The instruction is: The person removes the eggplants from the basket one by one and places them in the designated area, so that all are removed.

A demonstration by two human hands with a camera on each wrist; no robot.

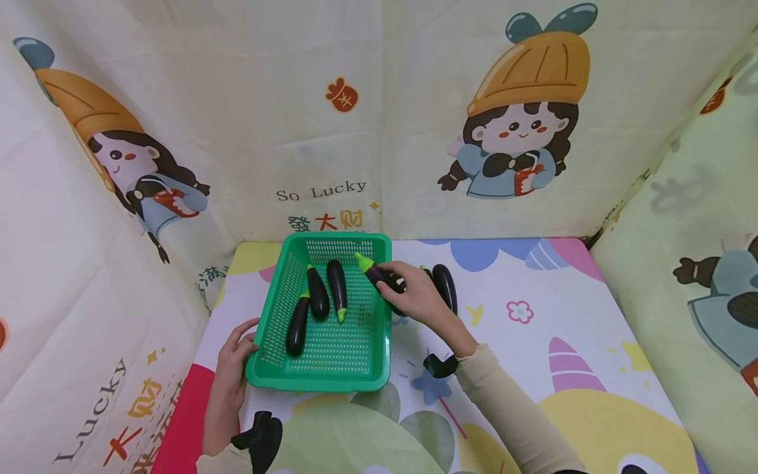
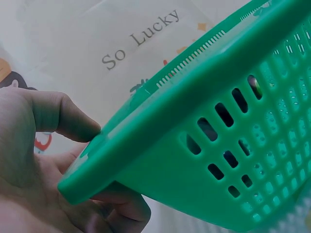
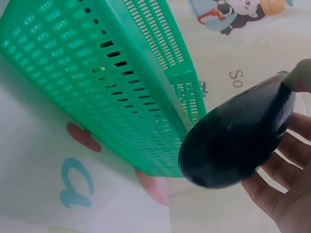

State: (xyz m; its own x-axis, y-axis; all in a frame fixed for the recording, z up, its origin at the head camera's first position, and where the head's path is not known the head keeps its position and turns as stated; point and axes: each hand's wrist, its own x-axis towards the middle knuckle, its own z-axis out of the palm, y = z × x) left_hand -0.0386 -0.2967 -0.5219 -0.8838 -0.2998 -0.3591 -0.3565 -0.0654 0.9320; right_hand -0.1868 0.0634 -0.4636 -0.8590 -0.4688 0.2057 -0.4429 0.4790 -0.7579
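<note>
Right now the right hand (image 1: pixel 417 296) grips an eggplant (image 1: pixel 379 275), fingers curled round its dark body, green stem poking over the green basket's (image 1: pixel 322 378) right rim. Best to clear that rim, then lower beside the three eggplants inside. Left hand (image 1: pixel 233 359) pinches the basket's near-left corner, thumb on top, steadying it.

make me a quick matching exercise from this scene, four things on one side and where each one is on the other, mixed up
Things:
1. left hand
2. right hand
3. three eggplants
4. lone eggplant

Places:
A. lying inside the green basket
B. on the mat, right of the basket
C. gripping the basket's near left corner
D. holding an eggplant over the basket's right rim

Pairs: 1-C, 2-D, 3-A, 4-B
</note>
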